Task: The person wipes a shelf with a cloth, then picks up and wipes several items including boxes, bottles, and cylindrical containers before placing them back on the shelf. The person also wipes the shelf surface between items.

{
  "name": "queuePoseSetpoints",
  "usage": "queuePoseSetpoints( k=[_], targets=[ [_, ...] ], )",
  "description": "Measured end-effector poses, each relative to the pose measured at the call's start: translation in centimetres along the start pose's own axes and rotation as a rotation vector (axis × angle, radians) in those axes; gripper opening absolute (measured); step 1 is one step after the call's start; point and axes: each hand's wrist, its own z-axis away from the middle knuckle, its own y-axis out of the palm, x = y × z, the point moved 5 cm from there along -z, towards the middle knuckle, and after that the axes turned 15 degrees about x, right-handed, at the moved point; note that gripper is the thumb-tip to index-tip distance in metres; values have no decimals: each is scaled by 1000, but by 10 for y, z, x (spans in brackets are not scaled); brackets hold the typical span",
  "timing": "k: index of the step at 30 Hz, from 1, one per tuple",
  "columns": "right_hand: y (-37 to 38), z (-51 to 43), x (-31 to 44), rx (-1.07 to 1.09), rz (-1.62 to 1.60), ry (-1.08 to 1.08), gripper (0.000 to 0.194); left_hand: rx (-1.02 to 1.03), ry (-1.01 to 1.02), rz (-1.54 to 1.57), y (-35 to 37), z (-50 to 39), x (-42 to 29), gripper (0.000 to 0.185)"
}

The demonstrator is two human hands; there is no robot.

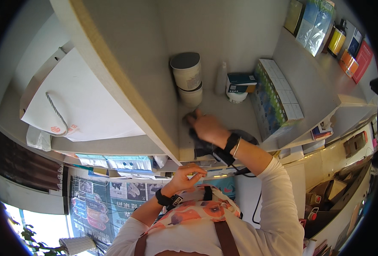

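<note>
My right hand (208,126) presses a dark cloth (205,144) onto the shelf board (184,144) inside an open cabinet compartment. Part of the cloth spreads under my wrist, and the hand is slightly blurred. Just beyond it stand two stacked cream tubs (186,72), the upper one with a dark lid. My left hand (187,176) hangs below the shelf's front edge, fingers bent, with nothing visible in it. Deeper in are a whitish bottle (221,78) and a small dark green box (241,83) on a white round container (236,97).
A long patterned carton (272,102) stands along the compartment's right wall. The divider panel (125,86) separates it from a white paper bag (80,105) at the left. Boxes and a yellow-labelled bottle (337,38) occupy the upper right shelf. A black cable (258,204) hangs by my right arm.
</note>
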Motion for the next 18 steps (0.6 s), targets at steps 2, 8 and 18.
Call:
queuePoseSetpoints(
  k=[2, 8, 18],
  targets=[
    [5, 24, 35, 70, 55, -113, 33, 73, -40, 9, -3, 9, 2, 15],
    [1, 100, 62, 295, -221, -528, 45, 366, -232, 22, -4, 48, -3, 16],
    [16, 2, 49, -28, 212, -94, 23, 35, -271, 116, -24, 59, 21, 10]
  ],
)
